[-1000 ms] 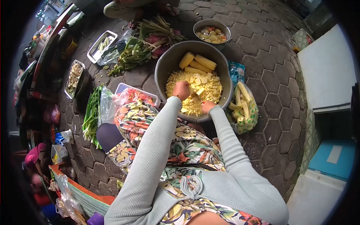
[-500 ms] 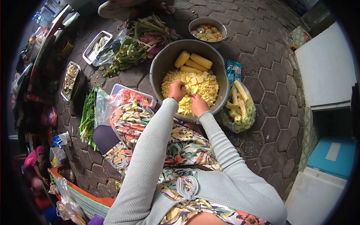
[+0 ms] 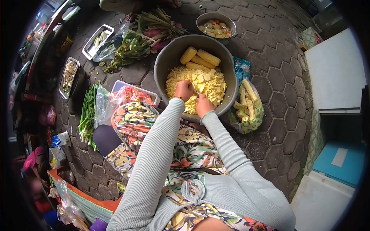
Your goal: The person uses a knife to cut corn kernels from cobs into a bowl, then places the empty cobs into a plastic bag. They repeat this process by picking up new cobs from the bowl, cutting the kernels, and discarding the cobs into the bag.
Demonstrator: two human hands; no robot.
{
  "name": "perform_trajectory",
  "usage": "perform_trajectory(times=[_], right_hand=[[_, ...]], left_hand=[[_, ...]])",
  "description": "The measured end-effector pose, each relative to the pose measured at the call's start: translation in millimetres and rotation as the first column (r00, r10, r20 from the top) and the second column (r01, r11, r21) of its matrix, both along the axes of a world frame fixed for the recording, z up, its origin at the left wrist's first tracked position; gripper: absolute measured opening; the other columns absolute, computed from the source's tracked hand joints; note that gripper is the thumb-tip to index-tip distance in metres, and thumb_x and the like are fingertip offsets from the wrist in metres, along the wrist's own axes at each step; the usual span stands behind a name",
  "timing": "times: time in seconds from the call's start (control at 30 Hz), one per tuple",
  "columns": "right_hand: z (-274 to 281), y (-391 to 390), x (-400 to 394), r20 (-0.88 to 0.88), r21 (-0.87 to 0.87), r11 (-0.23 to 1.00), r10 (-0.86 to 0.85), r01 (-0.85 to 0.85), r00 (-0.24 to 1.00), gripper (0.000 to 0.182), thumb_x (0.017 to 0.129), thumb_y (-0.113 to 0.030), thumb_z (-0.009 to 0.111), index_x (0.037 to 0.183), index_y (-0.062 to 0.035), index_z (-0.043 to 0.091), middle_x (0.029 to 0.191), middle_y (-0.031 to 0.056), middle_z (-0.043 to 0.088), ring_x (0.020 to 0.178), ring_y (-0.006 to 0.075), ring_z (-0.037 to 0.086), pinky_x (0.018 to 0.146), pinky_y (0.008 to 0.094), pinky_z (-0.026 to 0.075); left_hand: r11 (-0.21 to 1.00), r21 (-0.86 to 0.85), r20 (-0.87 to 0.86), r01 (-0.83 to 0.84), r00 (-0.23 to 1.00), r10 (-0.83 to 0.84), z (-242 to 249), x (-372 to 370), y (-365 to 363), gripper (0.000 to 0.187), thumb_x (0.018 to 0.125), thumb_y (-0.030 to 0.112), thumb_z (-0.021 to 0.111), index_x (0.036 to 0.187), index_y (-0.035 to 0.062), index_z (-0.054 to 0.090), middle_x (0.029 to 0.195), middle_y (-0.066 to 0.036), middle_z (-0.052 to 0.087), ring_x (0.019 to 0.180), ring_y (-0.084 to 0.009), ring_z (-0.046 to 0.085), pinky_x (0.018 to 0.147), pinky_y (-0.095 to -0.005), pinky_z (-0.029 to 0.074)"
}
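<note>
A large grey basin (image 3: 157,73) stands in front of my knees, holding cut yellow corn kernels (image 3: 178,76) with whole peeled corn cobs (image 3: 208,57) at its far side. Over the kernels, my left hand (image 3: 184,89) is closed with curled fingers; what it grips is hidden. Close beside it on the right, my right hand (image 3: 204,105) is closed round the handle of a small knife (image 3: 198,94), its blade pointing up-left toward my left hand. Pale yellow chunks lie on the kernels just beyond both hands.
Right of the basin sits a plastic bag (image 3: 246,125) of stripped cobs. A pot (image 3: 231,34) of vegetables in water stands behind. To the left are a tray (image 3: 156,99) of red pieces, green onions (image 3: 88,119), leafy bunches (image 3: 133,54) and two metal trays. Another person's feet show at the top.
The view has shifted slightly, so the basin sits a little higher. Both hands stay close together over the kernels, and the knife's red handle shows less than before.
</note>
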State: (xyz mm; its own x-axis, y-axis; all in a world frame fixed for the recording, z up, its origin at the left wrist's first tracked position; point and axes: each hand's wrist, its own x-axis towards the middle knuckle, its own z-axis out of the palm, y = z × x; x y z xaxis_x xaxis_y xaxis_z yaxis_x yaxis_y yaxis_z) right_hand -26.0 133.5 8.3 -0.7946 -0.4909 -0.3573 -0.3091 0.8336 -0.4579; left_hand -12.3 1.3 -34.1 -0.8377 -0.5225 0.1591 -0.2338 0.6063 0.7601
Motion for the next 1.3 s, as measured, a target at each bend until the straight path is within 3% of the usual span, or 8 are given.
perform_trajectory(times=[0.33,0.43,0.57,0.6,0.73,0.9,1.23,1.3], right_hand=[[-2.9,6.2,-4.3,0.076,0.044,0.999,-0.013,0.009,0.997,0.025,0.085,-0.020,0.039,0.098,0.0001,0.046,0.088,0.0240,0.057,0.086,0.0365,0.056,0.074,0.0448,0.043],[-36.4,-9.6,-27.1,0.070,0.130,0.992,-0.014,0.004,0.997,0.026,0.083,-0.016,0.040,0.099,0.0018,0.049,0.089,0.0206,0.059,0.085,0.0342,0.058,0.074,0.0428,0.046],[-59.0,10.2,-25.6,0.157,0.183,0.975,0.097,-0.126,0.983,0.030,0.081,-0.017,0.044,0.105,-0.0010,0.050,0.097,0.0203,0.057,0.092,0.0328,0.055,0.081,0.0392,0.044],[-45.4,17.1,-19.1,0.097,0.049,0.997,0.058,-0.063,0.994,0.024,0.083,-0.018,0.042,0.096,0.0013,0.049,0.089,0.0248,0.057,0.084,0.0369,0.056,0.074,0.0428,0.044],[-10.8,11.4,-15.6,0.116,0.000,1.000,-0.004,0.004,0.993,0.027,0.084,-0.024,0.042,0.098,0.0005,0.044,0.084,0.0235,0.058,0.081,0.0378,0.056,0.069,0.0458,0.043],[-2.5,2.0,-9.9,0.124,0.024,1.000,0.017,-0.020,0.992,0.026,0.085,-0.024,0.041,0.095,-0.0008,0.045,0.081,0.0212,0.059,0.081,0.0346,0.058,0.069,0.0436,0.045],[-21.1,-16.8,-22.8,0.066,0.162,0.980,0.104,-0.113,0.992,0.022,0.086,-0.020,0.039,0.095,-0.0018,0.049,0.085,0.0171,0.061,0.082,0.0302,0.059,0.070,0.0402,0.047],[-18.3,-8.4,-18.2,0.086,0.112,0.989,0.091,-0.100,0.992,0.023,0.086,-0.018,0.038,0.097,-0.0016,0.049,0.088,0.0172,0.060,0.084,0.0305,0.059,0.072,0.0407,0.047]], left_hand=[[0.996,-0.072,0.044,0.054,0.998,-0.051,6.4,0.3,3.5,0.015,0.058,0.005,0.057,0.072,-0.0019,0.058,0.071,-0.020,0.057,0.068,-0.0338,0.056,0.061,-0.0369,0.045],[0.995,-0.065,0.060,0.075,0.996,-0.071,-1.3,-0.1,14.3,0.016,0.057,0.004,0.058,0.072,-0.0018,0.058,0.072,-0.020,0.056,0.070,-0.0342,0.055,0.062,-0.0367,0.044],[0.993,-0.110,0.036,0.050,0.998,-0.046,0.6,0.6,1.7,0.019,0.057,0.002,0.059,0.076,-0.0013,0.058,0.070,-0.018,0.056,0.068,-0.0325,0.056,0.061,-0.0352,0.044],[0.997,-0.071,0.040,0.036,0.999,-0.033,2.1,0.8,0.3,0.020,0.057,0.002,0.059,0.077,-0.0013,0.058,0.070,-0.017,0.056,0.067,-0.0311,0.056,0.060,-0.0346,0.045],[0.998,-0.048,0.088,0.048,0.995,-0.043,2.3,6.3,-3.9,0.023,0.058,0.003,0.062,0.080,-0.0020,0.058,0.072,-0.016,0.058,0.067,-0.0272,0.058,0.061,-0.0321,0.046],[0.998,-0.024,0.162,0.052,0.986,-0.048,8.3,6.2,-4.0,0.026,0.058,0.003,0.063,0.082,-0.0025,0.058,0.076,-0.016,0.059,0.069,-0.0270,0.059,0.063,-0.0311,0.048],[0.992,-0.094,0.099,0.087,0.992,-0.077,8.9,9.1,-8.3,0.024,0.058,0.003,0.064,0.080,-0.0019,0.058,0.069,-0.015,0.056,0.064,-0.0271,0.056,0.059,-0.0327,0.045],[0.994,-0.059,0.102,0.096,0.991,-0.089,12.0,9.5,-6.0,0.019,0.057,0.002,0.063,0.073,-0.0011,0.055,0.071,-0.017,0.054,0.070,-0.0332,0.054,0.061,-0.0377,0.044]])
